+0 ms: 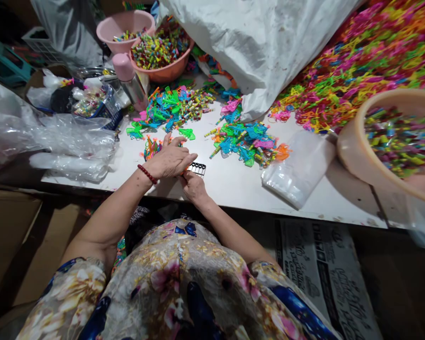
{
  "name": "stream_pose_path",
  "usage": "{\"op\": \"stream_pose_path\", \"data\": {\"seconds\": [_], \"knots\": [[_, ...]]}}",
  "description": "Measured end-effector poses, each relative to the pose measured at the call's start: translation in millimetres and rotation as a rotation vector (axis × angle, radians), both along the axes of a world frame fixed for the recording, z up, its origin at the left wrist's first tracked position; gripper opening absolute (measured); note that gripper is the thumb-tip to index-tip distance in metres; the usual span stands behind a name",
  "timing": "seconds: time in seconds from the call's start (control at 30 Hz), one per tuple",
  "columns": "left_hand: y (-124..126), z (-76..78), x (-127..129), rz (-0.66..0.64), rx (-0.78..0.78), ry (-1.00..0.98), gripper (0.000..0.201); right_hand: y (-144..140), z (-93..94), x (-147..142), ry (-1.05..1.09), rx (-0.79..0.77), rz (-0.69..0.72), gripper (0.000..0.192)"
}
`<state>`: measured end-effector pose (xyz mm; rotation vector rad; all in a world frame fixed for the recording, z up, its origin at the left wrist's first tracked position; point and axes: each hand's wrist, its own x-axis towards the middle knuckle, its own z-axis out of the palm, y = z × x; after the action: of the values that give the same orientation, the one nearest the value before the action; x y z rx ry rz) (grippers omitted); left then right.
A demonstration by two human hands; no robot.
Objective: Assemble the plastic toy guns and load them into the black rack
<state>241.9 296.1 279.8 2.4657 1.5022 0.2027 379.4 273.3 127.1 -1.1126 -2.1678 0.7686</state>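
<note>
My left hand (170, 159), with a red bead bracelet at the wrist, lies over a small clear bag holding colourful plastic pieces (152, 146) on the white table (233, 186). My right hand (193, 185) sits just below it at the table's front edge, gripping a small clear card with black dots (198, 168). The left hand's fingers rest flat across the bag and touch the card's left end. Piles of bright plastic toys (246, 139) and small wrapped sticks (194, 101) lie just beyond both hands.
A stack of clear bags (297, 172) lies to the right. Pink basins of wrapped sticks stand at the back (161, 49) and right (398, 141). A white sack (262, 42), a heap of coloured pieces (357, 61), a pink-capped bottle (129, 80), crumpled plastic (56, 137).
</note>
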Motion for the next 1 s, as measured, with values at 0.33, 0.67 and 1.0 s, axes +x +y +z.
{"op": "stream_pose_path", "data": {"seconds": [0.33,0.67,1.0], "knots": [[-0.1,-7.3,-1.3,-0.028,0.059,0.021,0.041,4.9,20.0,-0.7,-0.187,-0.080,0.046,0.030],[1.3,-7.4,-0.3,-0.067,0.099,0.105,0.020,4.0,20.1,-6.2,-0.235,-0.093,0.042,0.034],[-12.5,1.7,-7.2,-0.128,0.070,0.144,0.025,63.5,39.9,59.9,-0.185,0.021,-0.222,0.032]]}}
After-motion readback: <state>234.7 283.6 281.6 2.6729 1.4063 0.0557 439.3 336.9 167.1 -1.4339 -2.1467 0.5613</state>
